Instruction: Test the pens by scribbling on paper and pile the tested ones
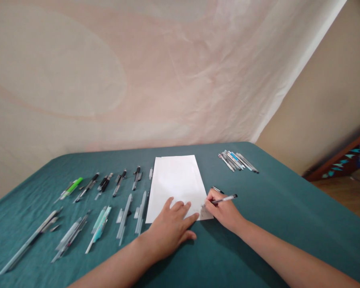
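A sheet of white paper (178, 180) lies on the green-covered table. My left hand (172, 226) rests over its lower edge with the fingers spread, holding nothing. At the sheet's lower right corner, my right hand (223, 210) is closed around a pen (226, 199) with a clear barrel and a dark end. The pen points down and left toward the paper; its tip is hard to make out beside the fingers. Faint marks show on the paper near it. Just beyond my right hand is a dark pen cap or short pen piece (217, 189), partly hidden.
Two rows of pen parts stand left of the paper, among them a green pen (73, 187), black-gripped pens (105, 184), teal pieces (99, 228) and clear barrels (125, 220). A bundle of pens (237, 161) lies at the back right. A pale cloth (168, 80) hangs behind the table.
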Motion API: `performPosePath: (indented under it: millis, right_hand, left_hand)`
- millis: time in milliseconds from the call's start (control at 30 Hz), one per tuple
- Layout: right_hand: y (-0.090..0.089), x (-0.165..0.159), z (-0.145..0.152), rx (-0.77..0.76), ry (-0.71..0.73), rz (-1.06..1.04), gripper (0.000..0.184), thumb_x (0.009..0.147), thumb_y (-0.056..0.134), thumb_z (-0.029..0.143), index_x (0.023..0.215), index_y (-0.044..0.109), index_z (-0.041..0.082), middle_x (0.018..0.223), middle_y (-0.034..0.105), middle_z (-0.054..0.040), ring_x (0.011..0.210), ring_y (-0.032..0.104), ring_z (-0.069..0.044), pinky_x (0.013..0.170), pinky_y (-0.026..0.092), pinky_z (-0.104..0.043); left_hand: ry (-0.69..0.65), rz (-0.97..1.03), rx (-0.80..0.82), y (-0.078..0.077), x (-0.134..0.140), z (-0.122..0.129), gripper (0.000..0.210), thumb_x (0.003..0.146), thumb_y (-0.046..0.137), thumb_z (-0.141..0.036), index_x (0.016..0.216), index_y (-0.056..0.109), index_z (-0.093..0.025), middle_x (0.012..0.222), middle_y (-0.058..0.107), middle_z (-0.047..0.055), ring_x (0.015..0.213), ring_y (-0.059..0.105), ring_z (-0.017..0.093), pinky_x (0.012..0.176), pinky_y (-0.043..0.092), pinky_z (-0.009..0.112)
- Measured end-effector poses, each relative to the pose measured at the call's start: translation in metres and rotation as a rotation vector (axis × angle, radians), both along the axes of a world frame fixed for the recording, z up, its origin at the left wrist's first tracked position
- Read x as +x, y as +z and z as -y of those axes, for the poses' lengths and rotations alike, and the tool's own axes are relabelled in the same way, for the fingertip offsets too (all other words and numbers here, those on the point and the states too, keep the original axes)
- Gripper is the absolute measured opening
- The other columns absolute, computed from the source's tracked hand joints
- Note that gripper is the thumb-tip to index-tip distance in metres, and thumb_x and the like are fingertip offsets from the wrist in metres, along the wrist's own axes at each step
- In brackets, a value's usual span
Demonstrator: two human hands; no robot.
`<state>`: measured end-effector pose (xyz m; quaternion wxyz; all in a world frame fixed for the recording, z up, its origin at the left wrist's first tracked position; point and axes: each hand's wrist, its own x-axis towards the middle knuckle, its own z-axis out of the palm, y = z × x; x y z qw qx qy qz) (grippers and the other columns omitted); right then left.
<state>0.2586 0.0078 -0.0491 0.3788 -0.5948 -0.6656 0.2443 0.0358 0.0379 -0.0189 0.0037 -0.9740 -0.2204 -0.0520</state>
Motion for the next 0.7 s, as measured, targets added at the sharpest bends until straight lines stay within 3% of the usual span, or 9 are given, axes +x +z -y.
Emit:
performPosePath:
  millis: [333,500,600,700]
  right_hand:
    - [0.005,-0.001,0.001,0.016,-0.047,-0.002,0.017,0.085,0.047,0.025,0.068,0.046,0.020,0.058,0.045,0.0048,0.054,0.045,-0.012,0.052,0.034,-0.023]
    - [0.014,0.006,-0.001,0.166,-0.088,0.060,0.013,0.088,0.048,0.029,0.086,0.057,0.020,0.078,0.060,-0.0016,0.070,0.056,-0.015,0.064,0.044,-0.025]
    - [0.015,0.010,0.000,0.351,0.025,0.138,0.014,0.089,0.050,0.026,0.098,0.060,0.020,0.088,0.062,-0.0052,0.080,0.059,-0.016,0.073,0.047,-0.027]
    - [0.017,0.006,0.005,0.490,0.142,0.239,0.021,0.088,0.052,0.019,0.108,0.059,0.021,0.093,0.063,-0.0067,0.085,0.060,-0.016,0.077,0.049,-0.028]
  left_hand:
    - [-0.005,0.004,-0.032,0.001,0.000,0.000,0.048,0.088,0.038,-0.053,0.129,0.045,-0.030,0.133,0.047,0.008,0.117,0.043,0.026,0.103,0.021,0.049]
    - [-0.001,0.085,-0.109,0.002,-0.002,-0.002,0.044,0.087,0.043,-0.049,0.125,0.049,-0.029,0.131,0.049,0.008,0.117,0.044,0.027,0.104,0.020,0.052]
    - [0.009,0.253,-0.284,0.008,-0.002,-0.001,0.034,0.091,0.041,-0.038,0.119,0.055,-0.026,0.123,0.056,0.008,0.113,0.047,0.026,0.102,0.024,0.050]
    - [0.181,0.503,-0.740,0.017,0.003,0.003,0.035,0.091,0.041,-0.036,0.121,0.054,-0.023,0.106,0.063,0.009,0.094,0.057,0.021,0.087,0.041,0.039]
